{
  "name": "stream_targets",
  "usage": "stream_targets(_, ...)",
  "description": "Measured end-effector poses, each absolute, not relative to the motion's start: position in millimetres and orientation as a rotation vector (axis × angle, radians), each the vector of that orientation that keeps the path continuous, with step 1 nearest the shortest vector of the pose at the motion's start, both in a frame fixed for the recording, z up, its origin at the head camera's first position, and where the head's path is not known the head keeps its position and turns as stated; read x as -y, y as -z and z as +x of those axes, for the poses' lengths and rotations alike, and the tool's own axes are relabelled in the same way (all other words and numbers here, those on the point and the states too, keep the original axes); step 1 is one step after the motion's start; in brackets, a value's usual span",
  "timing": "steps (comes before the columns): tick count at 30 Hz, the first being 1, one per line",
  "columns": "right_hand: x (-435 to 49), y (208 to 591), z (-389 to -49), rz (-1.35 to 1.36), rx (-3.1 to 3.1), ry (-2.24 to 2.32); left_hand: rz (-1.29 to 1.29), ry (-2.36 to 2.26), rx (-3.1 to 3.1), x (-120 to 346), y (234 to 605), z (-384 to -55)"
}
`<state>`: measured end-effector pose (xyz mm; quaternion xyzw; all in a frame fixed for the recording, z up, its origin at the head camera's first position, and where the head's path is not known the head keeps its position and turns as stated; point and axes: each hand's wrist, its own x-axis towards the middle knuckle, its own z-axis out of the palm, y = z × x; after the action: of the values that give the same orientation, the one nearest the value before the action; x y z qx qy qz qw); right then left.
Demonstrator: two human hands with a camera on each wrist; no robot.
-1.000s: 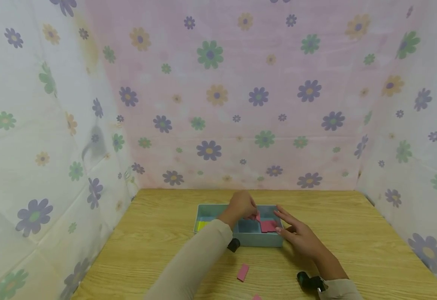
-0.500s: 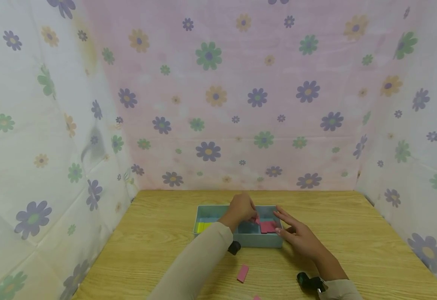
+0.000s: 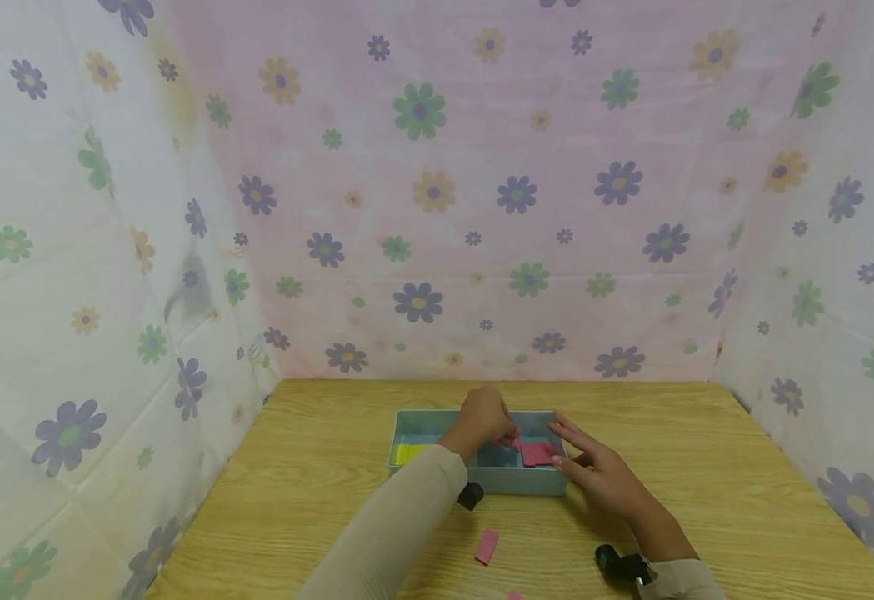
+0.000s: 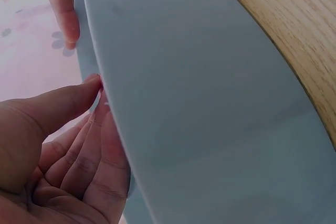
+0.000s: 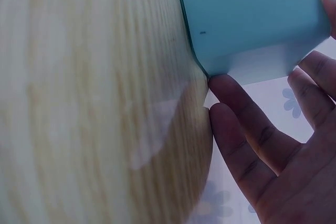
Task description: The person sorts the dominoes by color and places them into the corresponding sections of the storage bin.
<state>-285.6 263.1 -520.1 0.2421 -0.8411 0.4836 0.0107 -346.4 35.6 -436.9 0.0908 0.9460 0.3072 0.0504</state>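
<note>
A pale blue divided box [image 3: 515, 481] stands on the table. My left hand [image 3: 484, 417] reaches into it from above, and thumb and fingertips pinch a small pink rectangular piece [image 3: 516, 442]. In the left wrist view that piece is mostly hidden behind the box wall [image 4: 184, 87]. Beside it, in the right compartment, flat pink pieces [image 3: 536, 453] lie together. At the box's right end, my right hand [image 3: 607, 479] rests with fingers extended, thumb and forefinger at the rim. The right wrist view shows other fingertips [image 5: 223, 85] against the end wall's lower corner.
Yellow pieces [image 3: 410, 452] lie in the left compartment, partly behind the left sleeve. One pink piece [image 3: 486, 547] lies on the wooden table [image 3: 317, 467] before the box, another [image 3: 514, 596] at the lower frame edge. Flowered cloth [image 3: 474, 158] hangs behind and at both sides.
The left hand has shifted very slightly, with the pink piece still pinched low in the box. The right hand and the box have stayed in place.
</note>
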Motion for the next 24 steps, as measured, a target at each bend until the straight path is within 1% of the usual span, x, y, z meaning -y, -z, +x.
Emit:
stream_targets(4,-263.1,519.7,-285.3,0.776,2.612,-1.514,0.291,-0.972,-2.873,-34.9,438.0,-346.5)
stream_targets(11,-261.9,519.5,-284.7,0.772,2.616,-1.512,0.245,-1.097,-2.773,-33.1,440.4,-347.6)
stream_targets(17,-262.1,521.7,-285.9,0.739,2.629,-1.487,0.192,-1.032,-2.704,-34.5,438.5,-344.7)
stream_targets(24,-262.4,519.7,-285.2,0.718,2.644,-1.491,0.19,-0.966,-2.626,-40.4,441.5,-343.7)
